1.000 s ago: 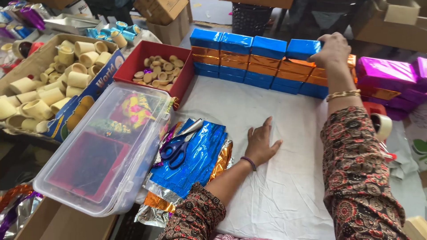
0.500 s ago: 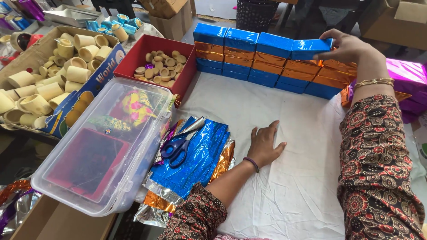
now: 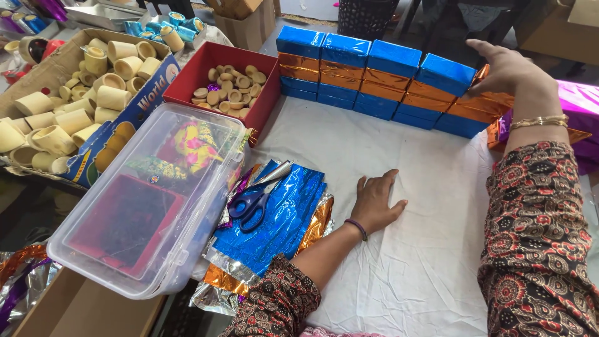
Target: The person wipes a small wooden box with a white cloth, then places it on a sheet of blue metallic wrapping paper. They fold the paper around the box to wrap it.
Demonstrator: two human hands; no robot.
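- While the fingers (image 3: 493, 53) of the right hand (image 3: 515, 78) stretched open, they curved over the end of the stack of foil-wrapped boxes (image 3: 380, 81) at about two o'clock, touching the last blue box (image 3: 446, 73) and the orange foil beneath it without closing round anything.
- Spread flat and gripping nothing, the left hand (image 3: 374, 203) lay palm down on the white cloth (image 3: 412, 268) near the middle, a dark band on its wrist.
- A gold bangle (image 3: 536, 122) sat on the right wrist, above a patterned sleeve (image 3: 536, 243) at four o'clock.
- The stack ran across twelve o'clock in blue and orange layers, standing on the far edge of the cloth.
- Just beside the left hand, toward nine o'clock, lay sheets of blue foil (image 3: 281, 224) with blue-handled scissors (image 3: 253, 203) resting on them.
- Farther toward nine o'clock sat a clear plastic box (image 3: 143, 200) with its lid shut and coloured things dimly seen inside.
- At eleven o'clock a red box (image 3: 218, 78) held small round discs, touching the stack's left end.
- At ten o'clock a cardboard box (image 3: 43, 68) was heaped with pale cups.
- A purple foil package (image 3: 580, 109) showed at three o'clock, behind the right wrist.
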